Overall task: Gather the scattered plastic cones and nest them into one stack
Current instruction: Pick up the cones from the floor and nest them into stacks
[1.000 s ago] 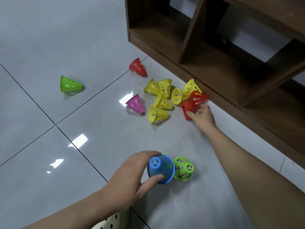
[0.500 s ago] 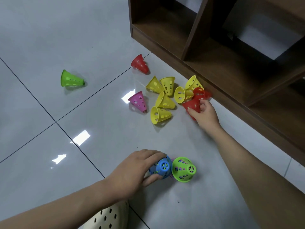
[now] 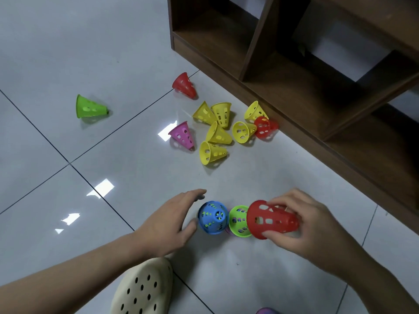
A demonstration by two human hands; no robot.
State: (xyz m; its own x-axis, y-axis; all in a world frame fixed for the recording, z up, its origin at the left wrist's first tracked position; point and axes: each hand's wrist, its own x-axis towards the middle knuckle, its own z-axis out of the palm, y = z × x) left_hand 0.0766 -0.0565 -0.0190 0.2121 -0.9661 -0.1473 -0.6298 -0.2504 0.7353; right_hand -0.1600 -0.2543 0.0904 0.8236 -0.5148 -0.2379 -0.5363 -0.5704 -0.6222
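Red cone (image 3: pixel 273 219) now carried near green cone (image 3: pixel 239 220) in right grip (image 3: pixel 301 223); left grip (image 3: pixel 172 219) slack, off blue cone (image 3: pixel 213 217).

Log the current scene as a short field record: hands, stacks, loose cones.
left hand: open, beside the blue perforated plastic cone, contact unclear
right hand: grip on a red perforated plastic cone, tilted, above the floor
near cones: blue cone and green perforated plastic cone upright, side by side
loose on floor: six yellow plastic cones, two red, one pink plastic cone, one far green cone
nearby: brown wooden shelf
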